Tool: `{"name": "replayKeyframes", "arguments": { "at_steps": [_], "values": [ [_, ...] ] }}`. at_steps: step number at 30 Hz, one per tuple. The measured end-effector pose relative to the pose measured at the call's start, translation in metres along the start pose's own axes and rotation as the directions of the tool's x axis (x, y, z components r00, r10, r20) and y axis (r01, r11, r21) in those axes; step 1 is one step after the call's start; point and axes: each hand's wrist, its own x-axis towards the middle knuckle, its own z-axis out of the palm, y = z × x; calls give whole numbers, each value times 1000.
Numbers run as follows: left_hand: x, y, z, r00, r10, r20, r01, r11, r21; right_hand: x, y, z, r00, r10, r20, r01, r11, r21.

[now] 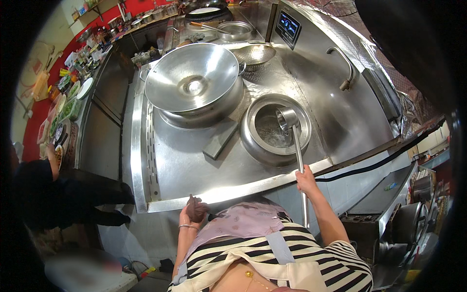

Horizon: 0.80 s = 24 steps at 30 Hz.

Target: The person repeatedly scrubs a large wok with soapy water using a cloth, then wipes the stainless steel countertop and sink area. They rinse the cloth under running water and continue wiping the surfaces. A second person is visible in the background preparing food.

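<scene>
My right hand (305,179) grips the long handle of a metal ladle (297,146). The ladle's deep cup hangs tilted over a round metal pot (251,146) set in the stainless steel counter, and liquid (271,127) shows inside the pot. In my left hand (185,217), by the counter's front rim, is a bunched dark brown cloth (197,210). A large two-handled metal wok (171,76) rests on a round burner ring (182,120) at the back left of the pot. Between them lies a flat grey block (220,138).
A perforated strainer (257,54) sits behind the wok's right handle. A bent faucet (344,69) projects from the steel backsplash, near a lit control panel (289,26). At the left, another person (40,182) stands by a counter holding food containers (69,107).
</scene>
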Motion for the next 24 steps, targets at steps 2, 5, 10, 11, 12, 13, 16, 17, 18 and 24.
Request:
{"name": "replayKeyframes", "arguments": {
  "at_steps": [2, 5, 10, 11, 12, 13, 16, 17, 18, 24],
  "values": [
    [-4, -2, 6, 998, 41, -40, -37, 995, 89, 19, 7, 23, 998, -43, -44, 40, 997, -62],
    [-14, -5, 7, 998, 45, -40, -39, 990, 138, 36, 8, 46, 996, 73, 55, -80, 986, 146],
    [-25, -7, -14, 997, 47, -57, -37, 986, 160, 46, 4, 35, 751, 14, 661, -610, 399, 685],
    [-24, -8, -22, 998, 33, -62, -26, 993, 111, 46, 4, 27, 654, -88, 751, -751, 46, 659],
    [-21, -9, -31, 997, 30, -75, -22, 994, 105, 41, 6, 24, 627, -185, 757, -772, -20, 635],
    [-17, -11, -39, 998, -11, 69, 16, 997, -77, 37, 8, 19, 612, -215, 761, -780, -5, 626],
    [-2, -13, -60, 999, 20, -33, -20, 1000, 12, 18, 4, 8, 593, -265, 760, -793, -28, 609],
    [3, -11, -64, 995, -9, 99, 7, 1000, 18, 11, 0, 4, 587, -289, 756, -788, 9, 616],
    [10, -12, -65, 987, -47, 153, 50, 999, -19, 5, -7, -1, 590, -294, 752, -777, 44, 627],
    [25, -18, -59, 968, -111, 224, 115, 993, -6, -21, -58, -25, 709, -180, 682, -627, 279, 727]
  ]
}}
